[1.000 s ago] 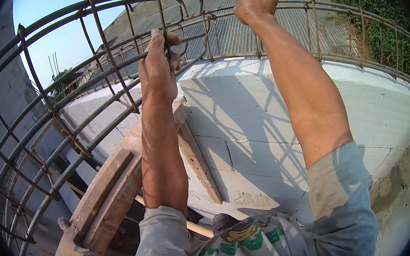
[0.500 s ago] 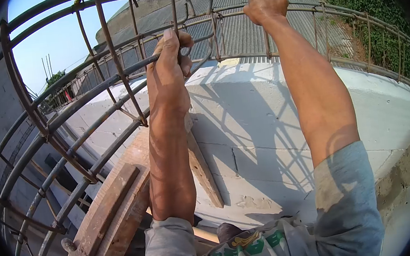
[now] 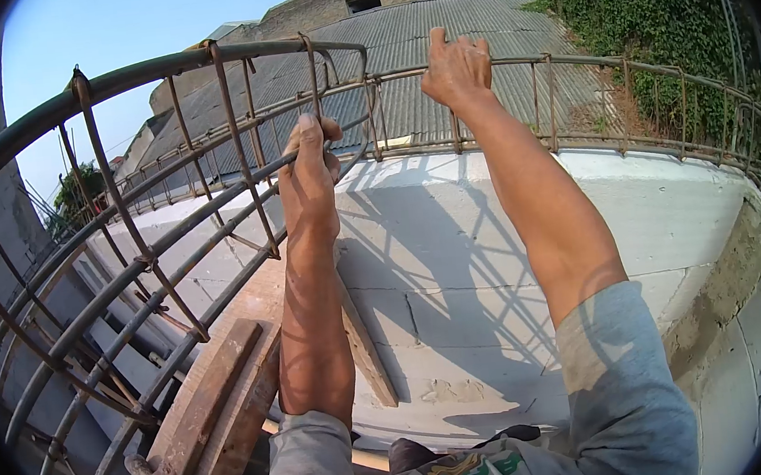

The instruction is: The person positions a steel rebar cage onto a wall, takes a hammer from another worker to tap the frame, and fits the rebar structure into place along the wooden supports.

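Gripping near cage [image 3: 146, 260] by its end, left hand [image 3: 307, 160] likely steadies it; right hand [image 3: 460, 74] curls at far cage [image 3: 583, 59], maybe for balance; grip unclear from here.

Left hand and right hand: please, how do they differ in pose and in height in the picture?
The left hand shows its thumb side, with fingers curled around the near cage; the right hand shows its back, in front of the far cage, and whether it grips is hidden. The left hand sits lower in the view, the right hand higher. Both are bare, at the ends of arms stretched forward.
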Available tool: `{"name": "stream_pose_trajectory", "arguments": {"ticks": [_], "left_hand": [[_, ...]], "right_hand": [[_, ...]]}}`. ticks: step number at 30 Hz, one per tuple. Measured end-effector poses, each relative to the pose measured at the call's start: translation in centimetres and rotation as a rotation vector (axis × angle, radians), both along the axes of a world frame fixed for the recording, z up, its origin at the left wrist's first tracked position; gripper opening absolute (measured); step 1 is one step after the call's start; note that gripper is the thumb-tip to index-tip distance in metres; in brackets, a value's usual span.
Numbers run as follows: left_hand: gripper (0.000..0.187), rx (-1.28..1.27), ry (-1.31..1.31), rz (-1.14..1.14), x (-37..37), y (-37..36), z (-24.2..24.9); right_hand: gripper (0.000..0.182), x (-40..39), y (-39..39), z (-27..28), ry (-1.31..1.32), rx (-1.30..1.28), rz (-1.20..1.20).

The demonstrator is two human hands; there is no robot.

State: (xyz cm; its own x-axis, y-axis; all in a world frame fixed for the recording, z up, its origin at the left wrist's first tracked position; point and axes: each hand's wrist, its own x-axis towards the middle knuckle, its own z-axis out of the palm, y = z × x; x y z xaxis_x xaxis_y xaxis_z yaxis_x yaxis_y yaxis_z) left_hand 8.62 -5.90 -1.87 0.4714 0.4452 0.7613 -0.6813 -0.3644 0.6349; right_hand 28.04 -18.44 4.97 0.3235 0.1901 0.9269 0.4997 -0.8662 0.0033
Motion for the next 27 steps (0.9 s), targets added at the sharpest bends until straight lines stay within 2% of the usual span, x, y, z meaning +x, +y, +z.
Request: {"name": "stream_pose_trajectory", "arguments": {"ticks": [2,5,8,9,12,13,16,19,22,23,27], "left_hand": [[0.047,-0.019,0.001,0.0,0.0,-0.2,0.0],[0.044,-0.047,0.025,0.002,-0.1,-0.5,0.3],[0.044,-0.053,0.039,-0.004,0.2,0.1,0.2],[0.046,-0.043,0.043,-0.014,0.1,0.0,0.3],[0.047,-0.017,0.102,0.047,-0.5,-0.1,0.5],[0.048,0.004,0.023,0.032,0.2,0.2,0.2],[0.049,-0.006,0.07,0.039,-0.2,0.0,0.5],[0.046,-0.018,0.071,0.026,-0.4,0.0,0.6],[0.046,-0.046,0.06,0.019,-0.2,-0.3,0.9],[0.046,-0.05,0.084,0.027,-0.4,-0.3,0.8],[0.045,-0.055,0.098,-0.045,-0.5,-0.1,0.9]], "right_hand": [[0.047,-0.2,-0.3,-3.2,-0.379,0.019,-0.044],[0.053,-5.3,-1.0,-7.0,-0.016,0.01,0.196],[0.057,-7.0,-0.7,-4.2,0.351,0.043,0.169],[0.063,-7.7,-0.8,-2.9,0.434,0.116,0.211],[0.07,-5.8,-0.9,-2.8,0.562,0.288,0.242],[0.063,-4.5,-0.4,-3.4,0.64,0.397,0.193],[0.049,-2.3,-1.0,-3.7,0.984,0.23,0.288],[0.036,-2.5,-0.3,-3.6,0.947,0.328,0.198],[0.035,-2.4,1.7,-3.8,0.845,0.664,0.316],[0.032,-1.8,2.0,-4.1,0.908,0.738,0.387],[0.035,-2.8,2.6,-2.6,0.891,0.923,0.248]]}}
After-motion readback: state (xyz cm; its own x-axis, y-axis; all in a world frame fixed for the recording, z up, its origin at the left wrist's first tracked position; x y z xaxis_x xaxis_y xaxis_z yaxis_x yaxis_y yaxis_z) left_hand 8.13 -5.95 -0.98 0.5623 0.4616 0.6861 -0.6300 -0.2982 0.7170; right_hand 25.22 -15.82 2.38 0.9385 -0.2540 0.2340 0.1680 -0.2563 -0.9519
